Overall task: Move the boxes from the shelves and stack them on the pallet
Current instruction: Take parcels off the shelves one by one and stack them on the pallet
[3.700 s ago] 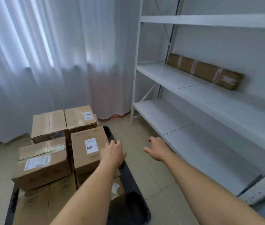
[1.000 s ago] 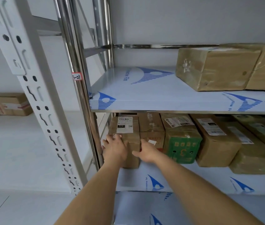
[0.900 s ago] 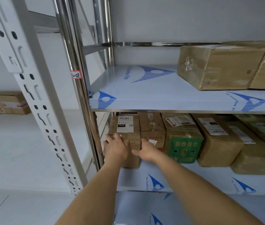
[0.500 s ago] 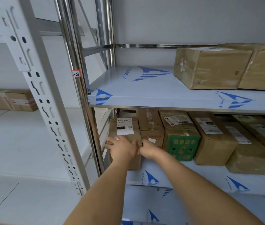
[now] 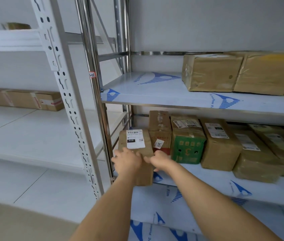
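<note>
A brown cardboard box with a white "010" label [image 5: 137,145] sits at the left end of the middle steel shelf [image 5: 216,185], pulled partly out past its neighbours. My left hand [image 5: 128,161] grips its near left top edge. My right hand [image 5: 160,159] holds its right side, fingers curled round the corner. Beside it stand a taped brown box [image 5: 159,126], a green-fronted box [image 5: 187,145] and several more brown boxes [image 5: 220,145]. The pallet is out of view.
The upper shelf [image 5: 155,91] carries two large wrapped boxes [image 5: 210,72]. A steel upright [image 5: 96,94] stands just left of my hands. The white rack on the left [image 5: 24,136] holds a long flat carton [image 5: 23,100].
I turned from the pallet to the steel shelves and took hold of the labelled box. Over the last second the box has slid forward, out toward the shelf's front edge.
</note>
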